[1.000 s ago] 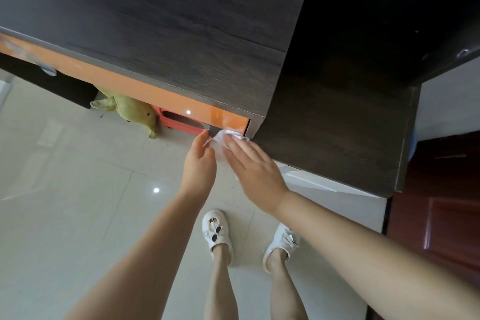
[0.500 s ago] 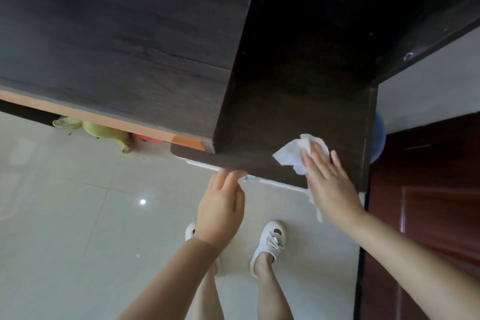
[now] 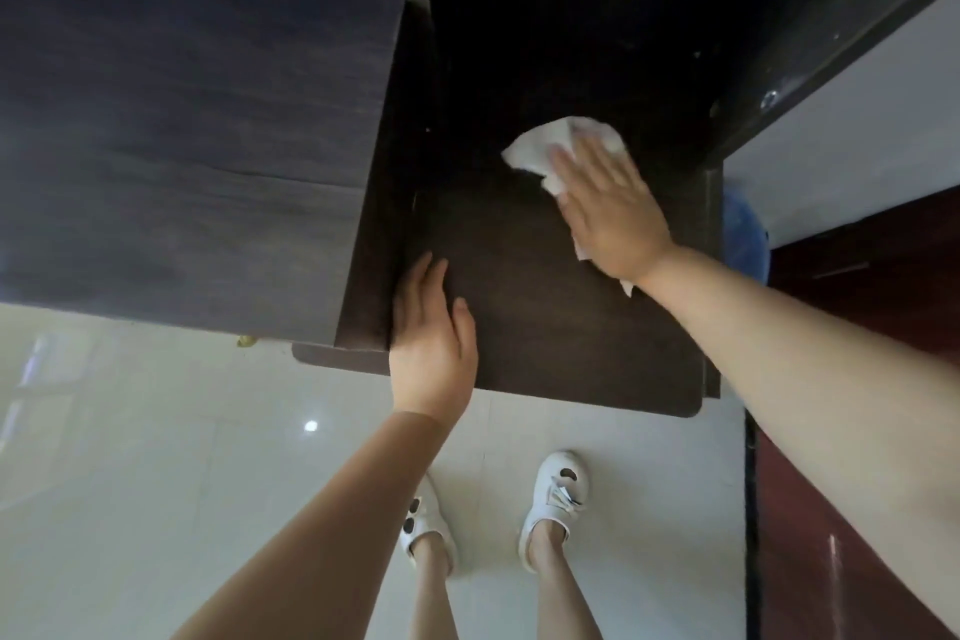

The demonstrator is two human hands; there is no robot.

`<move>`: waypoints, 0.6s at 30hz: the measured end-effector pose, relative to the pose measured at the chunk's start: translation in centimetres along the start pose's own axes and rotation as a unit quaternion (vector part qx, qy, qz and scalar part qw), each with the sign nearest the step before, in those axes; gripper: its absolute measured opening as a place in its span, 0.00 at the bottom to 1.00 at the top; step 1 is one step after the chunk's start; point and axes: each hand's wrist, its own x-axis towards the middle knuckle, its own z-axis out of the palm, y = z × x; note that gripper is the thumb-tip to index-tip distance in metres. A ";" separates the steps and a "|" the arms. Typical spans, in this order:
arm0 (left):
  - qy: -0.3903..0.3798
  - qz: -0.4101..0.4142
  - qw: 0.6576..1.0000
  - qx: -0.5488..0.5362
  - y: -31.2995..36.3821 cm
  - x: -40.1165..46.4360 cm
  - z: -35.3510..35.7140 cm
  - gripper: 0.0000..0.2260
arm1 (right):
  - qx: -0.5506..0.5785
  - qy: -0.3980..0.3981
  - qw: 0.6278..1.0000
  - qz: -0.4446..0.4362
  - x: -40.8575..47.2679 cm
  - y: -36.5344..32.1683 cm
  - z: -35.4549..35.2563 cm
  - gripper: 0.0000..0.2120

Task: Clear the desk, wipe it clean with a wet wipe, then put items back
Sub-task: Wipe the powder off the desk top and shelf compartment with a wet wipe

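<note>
At the far left, the higher desk top [image 3: 197, 109] filled the upper part of the view, dark wood grain, with nothing standing on it. Below it the pale tiled floor [image 3: 130, 483] caught a small bright reflection of light. A scrap of something yellow [image 3: 245, 341] showed just under the desk's front edge; too little of it showed to tell what it was.

Moving right, your left hand [image 3: 434, 353] lay flat with the fingers loose and straight, gripping nothing, its palm resting on the front left part of the lower shelf [image 3: 545, 338] right where it met the side panel of the higher desk. Beneath it, your two feet in white shoes [image 3: 553, 496] stood on the tiles, apart from each other.

Further right, your right hand [image 3: 610, 208] was spread open and pressed palm down on the white wipe [image 3: 545, 146], pinning it against the lower shelf rather than clenching it. The wipe lay crumpled toward the back of that shelf, sticking out past your fingertips and a little behind your wrist.

At the right edge, a blue rounded object [image 3: 743, 239] sat just beyond the shelf's side, and a dark red door [image 3: 857, 379] ran down the frame.
</note>
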 end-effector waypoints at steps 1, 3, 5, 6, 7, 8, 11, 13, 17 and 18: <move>-0.007 0.007 1.000 0.019 -0.1 0.4 0.2 0.24 | 0.011 0.016 0.996 0.089 0.0 1.0 -0.2 0.25; -0.018 0.030 0.998 0.060 -0.3 1.0 0.5 0.23 | -0.005 0.047 0.985 0.168 -0.7 -0.9 0.4 0.26; -0.019 0.039 0.995 0.085 -0.6 1.2 0.8 0.21 | -0.027 0.051 0.998 0.037 -2.9 -4.8 1.5 0.28; -0.016 0.038 0.995 0.088 -0.6 1.2 1.0 0.21 | -0.022 0.033 0.998 -0.057 -4.5 -6.4 2.0 0.27; -0.013 0.037 0.995 0.090 -0.6 1.2 1.0 0.20 | -0.016 0.011 0.990 -0.141 -6.2 -7.5 2.4 0.25; -0.007 0.040 0.995 0.092 -0.6 1.1 1.1 0.20 | -0.012 -0.018 0.979 -0.204 -7.0 -7.7 2.2 0.23; 0.007 0.048 0.995 0.092 -0.5 1.0 1.2 0.20 | -0.036 -0.091 0.940 -0.328 -3.1 -3.8 0.6 0.23; 0.017 0.040 0.995 0.093 -0.4 1.1 1.4 0.20 | -0.032 -0.078 0.962 -0.259 1.9 -0.9 -0.4 0.25; 0.023 0.042 0.994 0.097 -0.3 1.0 1.5 0.21 | 0.019 0.002 0.999 0.041 6.0 -1.2 -0.6 0.24; 0.024 0.045 0.994 0.094 -0.4 1.0 1.5 0.21 | 0.012 0.016 1.000 0.016 5.1 -2.8 0.3 0.24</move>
